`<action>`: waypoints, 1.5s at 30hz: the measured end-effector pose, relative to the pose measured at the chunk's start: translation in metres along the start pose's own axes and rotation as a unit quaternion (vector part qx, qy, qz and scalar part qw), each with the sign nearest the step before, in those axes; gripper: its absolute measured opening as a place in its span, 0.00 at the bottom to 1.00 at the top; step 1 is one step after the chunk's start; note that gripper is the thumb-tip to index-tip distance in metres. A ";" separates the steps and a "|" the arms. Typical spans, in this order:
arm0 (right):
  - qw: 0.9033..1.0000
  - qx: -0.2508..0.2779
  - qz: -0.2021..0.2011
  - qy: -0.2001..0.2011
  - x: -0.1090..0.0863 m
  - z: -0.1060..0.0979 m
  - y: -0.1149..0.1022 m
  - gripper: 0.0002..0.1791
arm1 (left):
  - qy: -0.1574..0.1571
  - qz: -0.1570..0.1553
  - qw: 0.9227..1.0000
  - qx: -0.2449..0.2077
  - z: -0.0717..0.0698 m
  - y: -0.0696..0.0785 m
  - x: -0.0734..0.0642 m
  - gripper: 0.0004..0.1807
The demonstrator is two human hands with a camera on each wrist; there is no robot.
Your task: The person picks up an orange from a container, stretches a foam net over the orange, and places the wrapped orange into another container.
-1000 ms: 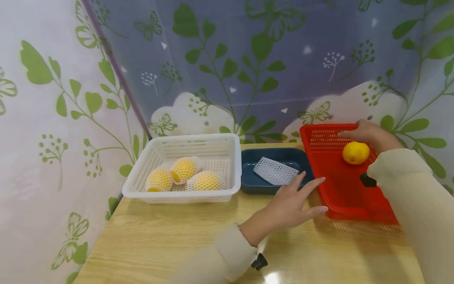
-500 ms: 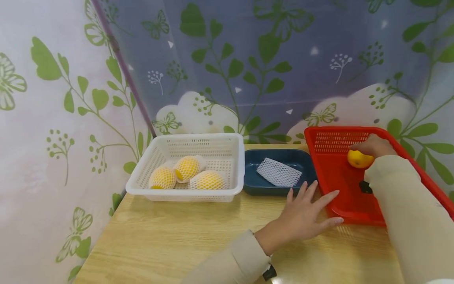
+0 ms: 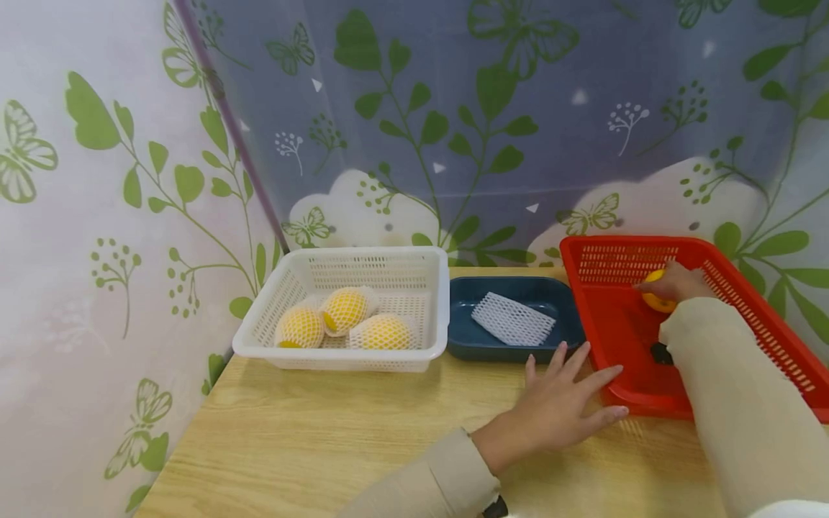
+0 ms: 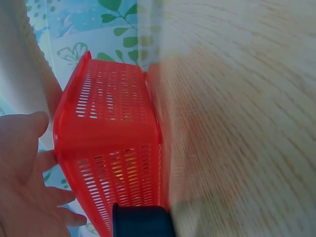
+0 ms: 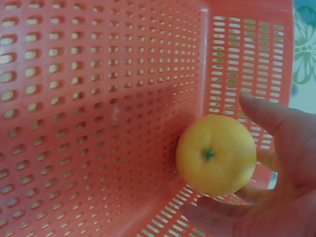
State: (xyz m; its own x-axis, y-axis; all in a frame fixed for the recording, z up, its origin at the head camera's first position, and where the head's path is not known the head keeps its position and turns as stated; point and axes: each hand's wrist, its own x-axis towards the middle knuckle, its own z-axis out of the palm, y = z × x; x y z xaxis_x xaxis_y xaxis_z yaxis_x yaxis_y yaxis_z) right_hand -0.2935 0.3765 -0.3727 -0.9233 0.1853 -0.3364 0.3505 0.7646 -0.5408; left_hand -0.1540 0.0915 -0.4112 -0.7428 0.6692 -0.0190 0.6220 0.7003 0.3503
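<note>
A bare yellow-orange orange (image 5: 216, 155) lies at the far end of the red basket (image 3: 612, 316), its green stem end showing in the right wrist view. My right hand (image 3: 686, 280) reaches down around the orange. Its fingers pass behind and below the fruit, while the thumb stands spread apart from it. My left hand (image 3: 557, 410) has its fingers spread at the red basket's near left corner. In the left wrist view a fingertip overlaps the basket's rim; I cannot tell whether it touches.
A dark blue tray (image 3: 499, 353) beside the red basket holds an empty white foam net sleeve (image 3: 514, 319). At the left, a white basket (image 3: 340, 353) contains 3 yellow fruits (image 3: 345, 308) in foam nets. A patterned curtain (image 3: 414, 144) hangs behind the wooden table (image 3: 311, 439).
My right hand has come down from the red basket's far rim to the orange. The left hand has shifted slightly right and nearer to me, its fingers spreading. The view has turned slightly left.
</note>
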 end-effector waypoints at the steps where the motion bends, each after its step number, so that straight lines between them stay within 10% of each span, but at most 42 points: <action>1: 1.000 -0.012 -0.010 0.009 0.000 0.001 0.000 0.53 | 0.001 0.001 1.000 0.001 0.001 0.000 0.000 0.33; 19: 0.997 0.008 -0.024 0.068 -0.001 0.016 0.013 0.43 | 0.070 0.009 0.997 -0.034 0.002 0.004 0.000 0.25; 45: 0.994 -0.034 -0.066 0.081 -0.008 -0.003 0.005 0.48 | 0.090 -0.008 0.996 -0.023 0.004 0.011 0.001 0.23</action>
State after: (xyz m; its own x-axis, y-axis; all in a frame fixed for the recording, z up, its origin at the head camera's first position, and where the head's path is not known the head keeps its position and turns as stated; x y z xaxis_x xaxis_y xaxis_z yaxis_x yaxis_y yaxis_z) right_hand -0.2853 0.3807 -0.3700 -0.9758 0.1732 -0.1336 0.2177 0.8282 -0.5164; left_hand -0.1471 0.1007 -0.4108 -0.7869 0.6005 0.1421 0.6015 0.6950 0.3941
